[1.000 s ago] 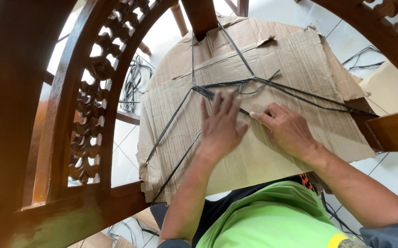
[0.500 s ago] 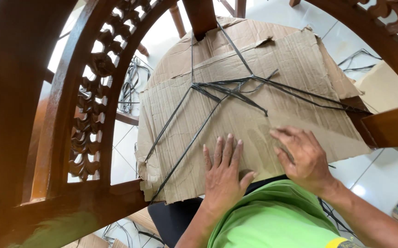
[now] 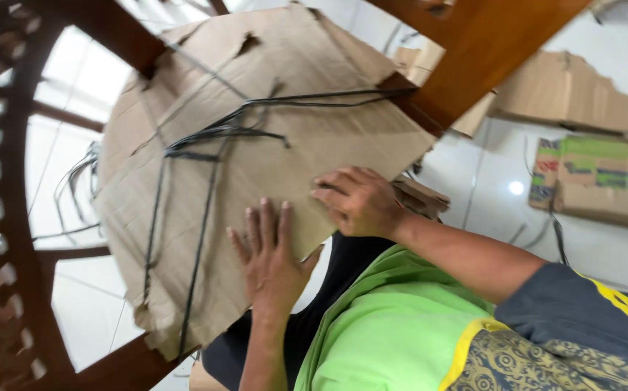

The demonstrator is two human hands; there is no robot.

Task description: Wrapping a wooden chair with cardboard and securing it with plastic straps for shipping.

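A wide piece of brown cardboard (image 3: 278, 152) wraps part of a dark wooden chair frame (image 3: 466, 65) and is bound by black straps (image 3: 212, 137) that cross near its middle. My left hand (image 3: 270, 257) lies flat on the cardboard's near edge with its fingers spread. My right hand (image 3: 361, 203) rests beside it on the same edge, fingers curled over the rim. Neither hand touches the straps.
A carved wooden chair back (image 3: 2, 217) runs down the left side. On the white tile floor at the right lie a flattened brown box (image 3: 567, 90) and a box with green printing (image 3: 596, 177). Loose black straps (image 3: 75, 181) lie on the floor at left.
Both hands have slid from the strap crossing down to the cardboard's near edge. The view has swung to the right, and boxes on the floor have come into sight.
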